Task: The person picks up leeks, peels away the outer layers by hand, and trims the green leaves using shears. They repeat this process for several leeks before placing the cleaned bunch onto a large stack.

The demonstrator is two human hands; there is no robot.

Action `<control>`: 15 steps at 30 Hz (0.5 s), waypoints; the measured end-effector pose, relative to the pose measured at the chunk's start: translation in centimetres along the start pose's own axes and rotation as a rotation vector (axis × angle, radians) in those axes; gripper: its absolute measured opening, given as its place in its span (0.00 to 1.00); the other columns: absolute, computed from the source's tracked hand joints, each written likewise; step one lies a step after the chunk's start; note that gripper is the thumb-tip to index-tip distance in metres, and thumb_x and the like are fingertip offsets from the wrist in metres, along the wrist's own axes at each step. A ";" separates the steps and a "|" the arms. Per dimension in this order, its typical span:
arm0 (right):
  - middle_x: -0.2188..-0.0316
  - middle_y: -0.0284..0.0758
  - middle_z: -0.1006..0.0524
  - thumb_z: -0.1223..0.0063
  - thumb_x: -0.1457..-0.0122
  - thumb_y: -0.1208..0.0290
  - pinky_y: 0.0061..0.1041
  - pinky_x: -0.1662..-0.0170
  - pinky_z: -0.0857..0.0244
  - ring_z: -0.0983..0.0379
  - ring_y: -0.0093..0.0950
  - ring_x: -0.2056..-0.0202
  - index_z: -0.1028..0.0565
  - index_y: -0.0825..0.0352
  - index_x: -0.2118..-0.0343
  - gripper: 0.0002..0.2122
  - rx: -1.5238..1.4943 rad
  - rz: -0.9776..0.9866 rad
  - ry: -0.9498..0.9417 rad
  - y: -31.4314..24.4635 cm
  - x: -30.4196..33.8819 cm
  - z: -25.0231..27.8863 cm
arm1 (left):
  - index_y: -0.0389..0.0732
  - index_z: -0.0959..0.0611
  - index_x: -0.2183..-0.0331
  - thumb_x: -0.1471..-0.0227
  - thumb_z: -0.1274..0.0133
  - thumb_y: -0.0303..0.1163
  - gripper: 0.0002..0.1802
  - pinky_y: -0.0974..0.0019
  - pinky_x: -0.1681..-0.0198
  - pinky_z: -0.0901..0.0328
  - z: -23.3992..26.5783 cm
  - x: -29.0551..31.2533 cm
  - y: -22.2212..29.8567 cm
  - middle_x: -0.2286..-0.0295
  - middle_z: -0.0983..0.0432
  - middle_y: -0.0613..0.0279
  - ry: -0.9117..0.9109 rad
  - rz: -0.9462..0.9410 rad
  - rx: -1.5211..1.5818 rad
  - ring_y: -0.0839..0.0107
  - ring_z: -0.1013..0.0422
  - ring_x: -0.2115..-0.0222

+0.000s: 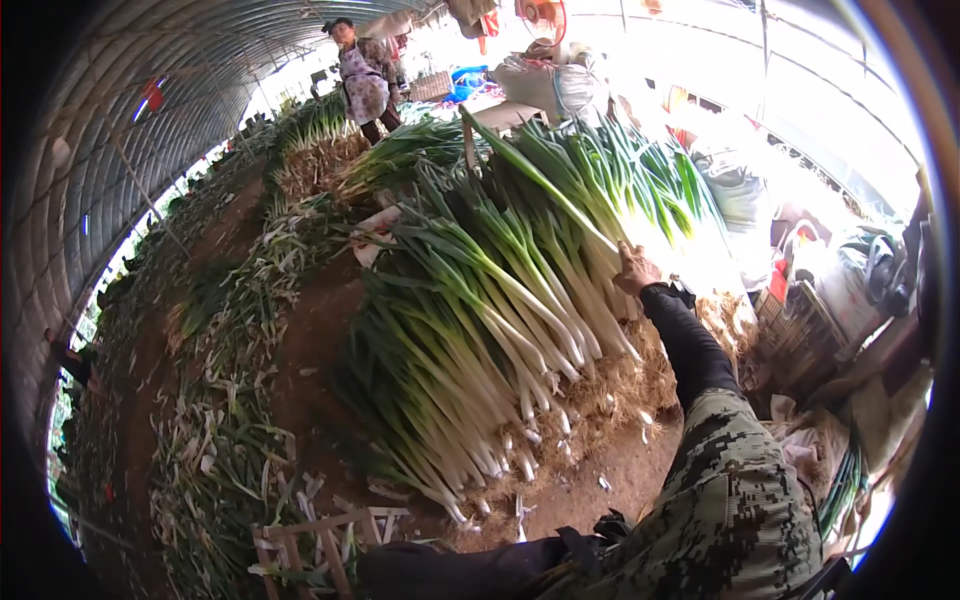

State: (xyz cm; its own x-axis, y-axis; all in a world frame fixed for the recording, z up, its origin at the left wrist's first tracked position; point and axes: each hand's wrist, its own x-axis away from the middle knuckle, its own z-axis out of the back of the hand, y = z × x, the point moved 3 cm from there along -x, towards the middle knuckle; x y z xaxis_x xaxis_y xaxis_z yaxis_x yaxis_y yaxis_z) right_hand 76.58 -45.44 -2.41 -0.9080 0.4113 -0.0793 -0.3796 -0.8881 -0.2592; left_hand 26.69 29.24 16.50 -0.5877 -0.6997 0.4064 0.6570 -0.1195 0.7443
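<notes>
My right hand (636, 270) reaches out over a broad pile of long green onions, its fingers closed round the white lower part of one green onion (560, 200). The leaves of that stalk slant up and to the left, across the others. Beneath and around it lies the pile of green onions (500, 300), side by side, green leaves away from me and white stems with root ends nearer. A tangle of tan roots (625, 385) borders the near right side. My left hand is not in view.
A small wooden stool or frame (330, 535) stands at the lower left. Stripped leaves (230, 450) litter the soil along the left. Farther back, a person in an apron (365, 85) stands by more onions (320, 160). Sacks (550, 85) and a fan (543, 15) stand behind; bags and a crate (800, 320) line the right.
</notes>
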 end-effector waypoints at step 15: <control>0.39 0.56 0.44 0.45 0.47 0.60 0.48 0.46 0.38 0.36 0.54 0.45 0.52 0.60 0.32 0.40 -0.050 0.036 -0.211 -1.6 6.9 -0.9 | 0.36 0.22 0.50 0.40 0.48 0.42 0.23 0.58 0.53 0.32 -6.4 1.3 5.3 0.59 0.22 0.52 -0.131 -0.459 -0.440 0.60 0.25 0.56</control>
State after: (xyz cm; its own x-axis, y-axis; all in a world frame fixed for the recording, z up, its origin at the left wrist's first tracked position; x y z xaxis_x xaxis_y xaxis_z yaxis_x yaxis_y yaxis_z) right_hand 71.06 -40.98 -3.37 -0.9396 0.3230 0.1130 -0.3422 -0.8878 -0.3078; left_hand 32.44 23.18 17.60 -0.8890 -0.4207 0.1806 0.4414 -0.6826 0.5825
